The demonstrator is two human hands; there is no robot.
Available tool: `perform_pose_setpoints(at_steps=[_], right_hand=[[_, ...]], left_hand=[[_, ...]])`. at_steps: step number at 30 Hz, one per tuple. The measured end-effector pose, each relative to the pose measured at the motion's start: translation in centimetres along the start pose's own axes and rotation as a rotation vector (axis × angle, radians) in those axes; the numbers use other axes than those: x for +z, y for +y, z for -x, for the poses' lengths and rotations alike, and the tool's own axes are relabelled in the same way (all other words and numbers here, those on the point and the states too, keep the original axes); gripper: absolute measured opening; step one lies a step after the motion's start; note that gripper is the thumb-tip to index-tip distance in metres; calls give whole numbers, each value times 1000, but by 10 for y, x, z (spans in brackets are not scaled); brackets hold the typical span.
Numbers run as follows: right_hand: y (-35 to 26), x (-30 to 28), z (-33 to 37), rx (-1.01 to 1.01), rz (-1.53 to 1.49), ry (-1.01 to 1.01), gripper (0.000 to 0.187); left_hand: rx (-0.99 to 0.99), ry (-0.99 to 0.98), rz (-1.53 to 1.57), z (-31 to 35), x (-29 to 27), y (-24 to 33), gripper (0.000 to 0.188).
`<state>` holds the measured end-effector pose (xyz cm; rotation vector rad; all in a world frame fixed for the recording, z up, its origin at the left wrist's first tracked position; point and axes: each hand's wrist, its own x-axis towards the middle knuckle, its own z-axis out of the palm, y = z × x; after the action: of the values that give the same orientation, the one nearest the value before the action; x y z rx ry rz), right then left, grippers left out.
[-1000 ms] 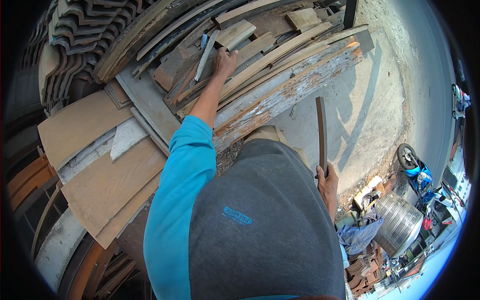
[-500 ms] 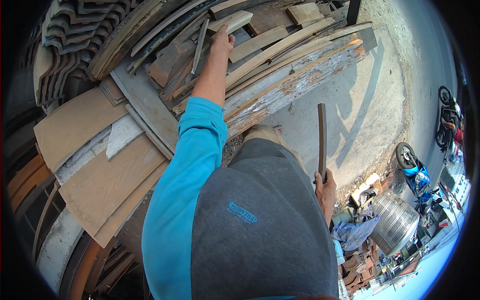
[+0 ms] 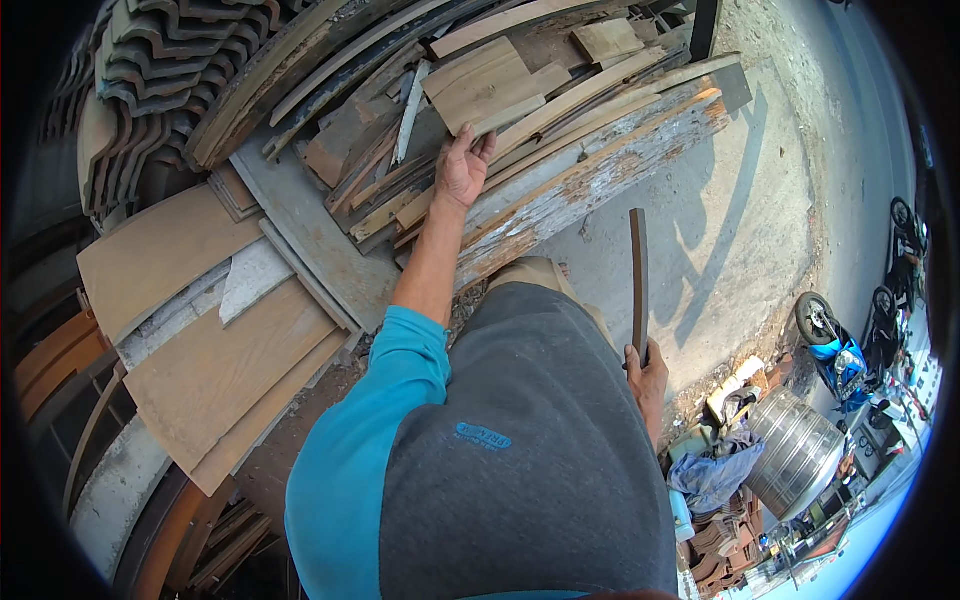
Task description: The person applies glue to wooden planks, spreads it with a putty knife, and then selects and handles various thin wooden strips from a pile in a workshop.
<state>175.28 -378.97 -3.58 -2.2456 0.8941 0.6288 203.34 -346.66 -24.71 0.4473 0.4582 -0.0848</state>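
Observation:
My left hand [image 3: 465,170] reaches over the pile of timber, palm turned up and fingers bent at the near edge of a short, wide wooden board [image 3: 482,82]. This board is tilted, its broad pale face showing; the part of the grip behind its edge is hidden. At my right side, my right hand [image 3: 648,385] is closed round the lower end of a narrow dark wooden strip [image 3: 639,275], which points away from me. A thin whitish stick [image 3: 411,112] lies left of the board among the scraps.
A long weathered plank [image 3: 600,175] edges the pile. Flat wooden panels [image 3: 235,370] lie at the left, below stacked wavy roof tiles [image 3: 190,70]. Right of me are a ribbed metal drum [image 3: 795,450], a blue cloth [image 3: 715,468] and a parked blue motorbike [image 3: 838,360].
My left hand has drawn back toward me and turned palm up. The short board has swung over to show its broad face. My right hand keeps the strip nearly still.

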Motion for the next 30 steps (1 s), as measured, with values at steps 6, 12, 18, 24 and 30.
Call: perform_pose_setpoints(at_steps=[6, 12, 18, 24, 30], right_hand=[[-20, -7, -19, -57, 19, -51, 41], [-36, -16, -30, -183, -87, 31, 38], [-78, -31, -63, -219, -501, -145, 50], [-106, -34, -96, -148, -743, -444, 61], [-119, -28, -75, -262, -727, -369, 60]], left_hand=[[-155, -167, -196, 50, 17, 24, 49], [-31, -191, -431, 71, 22, 31, 42], [-51, -416, -698, 129, 83, 55, 38], [-2, -707, -890, 171, 126, 52, 50], [49, -566, -836, 190, 141, 39, 89]])
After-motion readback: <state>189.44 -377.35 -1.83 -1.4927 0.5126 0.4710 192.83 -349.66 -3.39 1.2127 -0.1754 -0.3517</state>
